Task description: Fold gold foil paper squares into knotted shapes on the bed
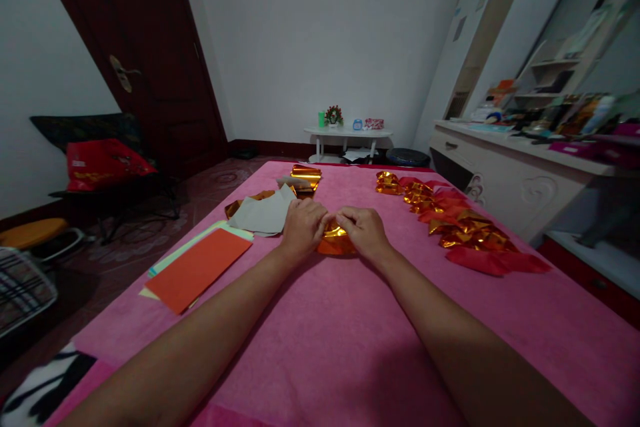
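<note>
A small piece of shiny gold foil paper [334, 240] lies on the pink cloth [320, 347] in the middle. My left hand [303, 227] presses on its left side with curled fingers. My right hand [363, 230] grips its right side, fingers bent and pinching the foil. The two hands nearly touch above the paper, and much of the foil is hidden under them.
A row of folded gold and red foil pieces [450, 220] runs along the right. A stack of orange and pale sheets [197, 267], a grey sheet [263, 213] and gold foil sheets [305, 177] lie to the left and behind. A white dresser [500, 180] stands at right.
</note>
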`<state>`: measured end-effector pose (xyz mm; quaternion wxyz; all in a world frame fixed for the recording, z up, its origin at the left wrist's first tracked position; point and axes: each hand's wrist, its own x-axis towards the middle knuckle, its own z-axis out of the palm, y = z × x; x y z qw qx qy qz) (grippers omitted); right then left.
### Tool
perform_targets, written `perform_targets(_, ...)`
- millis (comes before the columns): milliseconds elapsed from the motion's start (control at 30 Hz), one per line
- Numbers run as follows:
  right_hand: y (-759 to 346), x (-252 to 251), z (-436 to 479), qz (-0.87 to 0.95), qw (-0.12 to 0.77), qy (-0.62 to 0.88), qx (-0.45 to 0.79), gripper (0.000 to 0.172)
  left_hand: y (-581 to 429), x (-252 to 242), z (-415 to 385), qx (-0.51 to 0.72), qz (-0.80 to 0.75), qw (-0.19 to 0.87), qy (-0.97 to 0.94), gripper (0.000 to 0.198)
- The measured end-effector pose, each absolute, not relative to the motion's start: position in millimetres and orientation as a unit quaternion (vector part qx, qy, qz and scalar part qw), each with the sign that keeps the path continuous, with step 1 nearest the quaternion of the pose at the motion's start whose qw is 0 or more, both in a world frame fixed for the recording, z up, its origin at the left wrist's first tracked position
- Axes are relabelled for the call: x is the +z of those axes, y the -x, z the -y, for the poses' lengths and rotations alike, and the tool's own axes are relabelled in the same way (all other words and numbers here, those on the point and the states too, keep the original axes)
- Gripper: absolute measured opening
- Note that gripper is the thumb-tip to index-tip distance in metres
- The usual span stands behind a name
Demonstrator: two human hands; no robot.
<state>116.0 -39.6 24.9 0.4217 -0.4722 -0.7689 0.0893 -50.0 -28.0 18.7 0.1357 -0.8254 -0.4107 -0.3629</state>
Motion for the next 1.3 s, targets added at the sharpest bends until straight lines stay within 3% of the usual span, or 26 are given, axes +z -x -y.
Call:
perform_targets(300,-139.1,20.8,27.8,0.761,0.422,0.487,0.077,0.027,56.8,16.2,18.6,-0.370,0.420,0.161,0.813,0.035)
perform_targets(433,-158.7,18.8,19.7,0.727,0.465,0.497,0.088,0.026,68.6,12.6,11.0,-0.422,0.446,0.121,0.780,0.039)
perform_targets(533,-177.5,17.5,12.5,0.683,0.525,0.496,0.112,0.024,78.5,9.1,5.7,-0.505,0.473,0.023,0.722,0.041)
perform_targets(667,-177.5,16.9,10.9,0.685,0.523,0.477,0.174,0.024,73.6,7.7,7.3,-0.589,0.445,-0.152,0.657,0.035)
perform_targets(867,-146.5,15.0,17.0,0.730,0.468,0.454,0.204,0.025,49.4,4.4,14.2,-0.530,0.365,-0.382,0.663,0.029)
perform_targets(967,-138.5,17.4,22.9,0.758,0.425,0.467,0.162,0.018,47.4,1.6,14.9,-0.531,0.378,-0.367,0.664,0.026)
perform_targets(1100,-127.1,27.8,34.1,0.815,0.365,0.446,0.057,0.008,48.0,3.1,21.1,-0.494,0.380,-0.249,0.742,0.024)
perform_targets(1300,-129.1,26.1,32.0,0.818,0.317,0.473,0.077,0.028,51.1,7.0,26.3,-0.483,0.388,-0.174,0.765,0.027)
